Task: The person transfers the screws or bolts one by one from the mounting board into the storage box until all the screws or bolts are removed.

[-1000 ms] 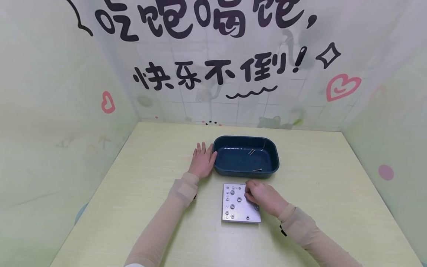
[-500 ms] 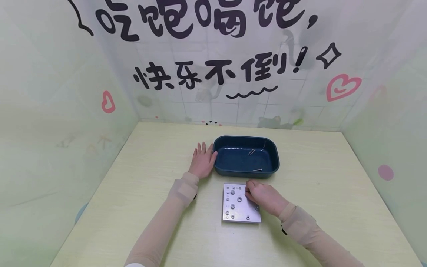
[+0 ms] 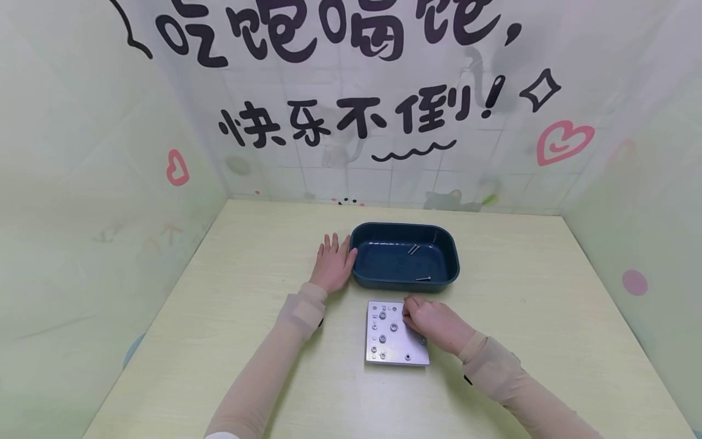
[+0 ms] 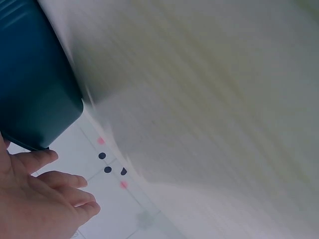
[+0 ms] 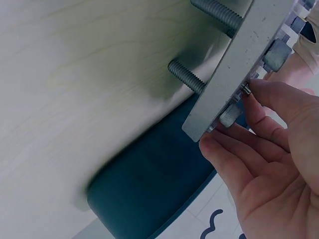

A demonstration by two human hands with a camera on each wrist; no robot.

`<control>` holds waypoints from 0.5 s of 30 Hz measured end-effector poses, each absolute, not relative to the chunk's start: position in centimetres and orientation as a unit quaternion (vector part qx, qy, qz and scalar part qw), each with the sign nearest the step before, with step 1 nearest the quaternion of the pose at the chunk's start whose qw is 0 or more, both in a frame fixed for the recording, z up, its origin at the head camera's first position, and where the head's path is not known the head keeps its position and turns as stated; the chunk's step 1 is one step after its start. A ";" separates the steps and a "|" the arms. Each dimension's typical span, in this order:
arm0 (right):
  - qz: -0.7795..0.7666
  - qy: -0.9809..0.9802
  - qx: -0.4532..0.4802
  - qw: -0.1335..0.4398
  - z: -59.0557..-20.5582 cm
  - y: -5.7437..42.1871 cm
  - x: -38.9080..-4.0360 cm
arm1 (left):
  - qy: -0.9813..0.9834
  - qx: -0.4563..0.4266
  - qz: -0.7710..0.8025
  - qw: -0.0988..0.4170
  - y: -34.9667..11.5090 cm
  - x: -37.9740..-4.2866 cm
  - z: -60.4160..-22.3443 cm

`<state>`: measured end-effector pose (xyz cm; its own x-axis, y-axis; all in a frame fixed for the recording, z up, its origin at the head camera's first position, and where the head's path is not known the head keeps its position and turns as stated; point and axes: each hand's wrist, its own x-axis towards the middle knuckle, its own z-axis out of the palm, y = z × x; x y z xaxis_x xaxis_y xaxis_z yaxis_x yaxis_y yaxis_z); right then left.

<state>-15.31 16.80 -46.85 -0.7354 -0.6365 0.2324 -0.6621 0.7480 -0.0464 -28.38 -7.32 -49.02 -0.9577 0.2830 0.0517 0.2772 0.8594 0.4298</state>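
A square silver metal plate (image 3: 393, 349) sits on the table, with several bolts and small screws standing in its top. In the right wrist view, threaded bolt shanks (image 5: 187, 77) stick out beneath the plate. My right hand (image 3: 434, 323) is over its upper right part, thumb and index finger pinching a small screw (image 5: 246, 89) at the plate's face. Other fingers of that hand touch the plate's edge. My left hand (image 3: 332, 268) rests against the left side of the dark blue bin (image 3: 406, 286), fingers extended, thumb at the rim.
Inside the bin lie a pair of screws (image 3: 414, 250) and a single screw (image 3: 423, 279). The pale wooden table (image 3: 247, 256) is enclosed by printed sheet walls at the back and both sides. The bin stands just behind the plate.
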 end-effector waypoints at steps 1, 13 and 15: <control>0.064 -0.929 0.350 0.100 -46.8 16.8 -15.3 | 0.964 0.144 0.221 0.009 -7.3 -28.4 -49.0; 0.060 -0.928 0.357 0.090 -46.7 16.8 -15.5 | 0.964 0.142 0.225 0.011 -7.3 -28.4 -49.2; 0.057 -0.927 0.359 0.088 -46.8 16.9 -15.5 | 0.964 0.142 0.225 0.011 -7.3 -28.5 -49.2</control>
